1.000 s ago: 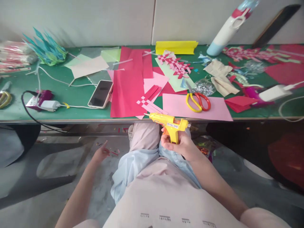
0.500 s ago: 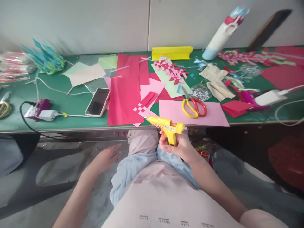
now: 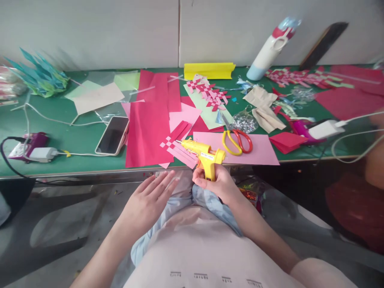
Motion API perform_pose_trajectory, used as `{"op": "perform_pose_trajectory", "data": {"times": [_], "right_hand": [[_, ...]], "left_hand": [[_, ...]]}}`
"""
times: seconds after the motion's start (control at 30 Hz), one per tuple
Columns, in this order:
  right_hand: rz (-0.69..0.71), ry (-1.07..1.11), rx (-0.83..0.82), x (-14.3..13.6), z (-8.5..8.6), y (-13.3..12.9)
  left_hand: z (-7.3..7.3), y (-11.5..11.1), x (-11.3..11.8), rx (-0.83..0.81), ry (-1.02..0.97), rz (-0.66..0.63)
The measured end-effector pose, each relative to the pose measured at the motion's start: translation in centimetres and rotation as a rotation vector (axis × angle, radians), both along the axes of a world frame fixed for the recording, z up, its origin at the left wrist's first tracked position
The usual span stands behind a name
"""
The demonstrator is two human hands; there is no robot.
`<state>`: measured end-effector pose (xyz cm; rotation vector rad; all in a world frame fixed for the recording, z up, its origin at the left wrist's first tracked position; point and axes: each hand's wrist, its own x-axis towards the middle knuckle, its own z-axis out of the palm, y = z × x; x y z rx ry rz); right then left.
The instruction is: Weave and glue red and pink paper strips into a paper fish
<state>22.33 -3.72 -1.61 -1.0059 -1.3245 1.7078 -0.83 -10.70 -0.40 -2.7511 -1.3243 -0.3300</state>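
A yellow glue gun [image 3: 205,155] is held in my right hand [image 3: 220,184], its nozzle pointing left over a woven pink and red paper piece [image 3: 169,145]. My left hand [image 3: 151,196] hangs just off the table's front edge, fingers spread and holding nothing. Red paper sheets [image 3: 147,136] lie behind it. Scissors [image 3: 237,143] with yellow and red handles rest on a pink sheet [image 3: 262,150]. Finished-looking woven strips [image 3: 211,94] lie on a pale green sheet [image 3: 201,105].
On the green table [image 3: 75,138] are a phone [image 3: 112,135], purple power strips with white plugs and cables, a teal paper craft [image 3: 42,76], a yellow sheet [image 3: 210,71] and a bottle [image 3: 267,56]. Part of another person's arm [image 3: 375,160] shows at the right edge.
My left hand has moved up and right, closer to the table edge and the glue gun. The view has shifted slightly right. My right hand still grips the glue gun.
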Motion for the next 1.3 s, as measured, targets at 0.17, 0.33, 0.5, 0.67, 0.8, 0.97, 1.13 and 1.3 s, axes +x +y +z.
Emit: {"op": "perform_pose_trajectory", "data": {"times": [0.17, 0.33, 0.5, 0.67, 0.8, 0.97, 1.13, 1.3], "right_hand": [[-0.030, 0.063, -0.051, 0.8, 1.2, 0.4], [-0.100, 0.088, -0.059, 2.5, 0.5, 1.7], [-0.132, 0.059, -0.048, 3.7, -0.9, 3.2], [-0.146, 0.019, -0.057, 4.3, -1.4, 4.2], [-0.119, -0.012, -0.019, 4.9, -1.6, 4.9], [-0.106, -0.020, -0.037, 5.3, -1.7, 5.5], [-0.091, -0.028, -0.046, 5.5, -1.6, 5.9], [-0.092, 0.060, -0.073, 6.0, -1.7, 6.0]], "left_hand": [[-0.6, 1.9, 0.6, 0.040, -0.126, 0.083], [-1.7, 5.4, 2.0, -0.001, -0.171, 0.263], [-2.5, 8.7, 4.8, 0.000, -0.185, 0.285], [-3.0, 10.4, 7.9, -0.068, -0.224, 0.257], [-3.1, 10.9, 9.2, -0.093, -0.160, 0.291], [-2.8, 10.9, 9.5, -0.072, -0.089, 0.345], [-2.4, 10.5, 9.6, 0.014, -0.076, 0.343], [-1.1, 11.6, 7.8, -0.117, -0.349, 0.586]]}}
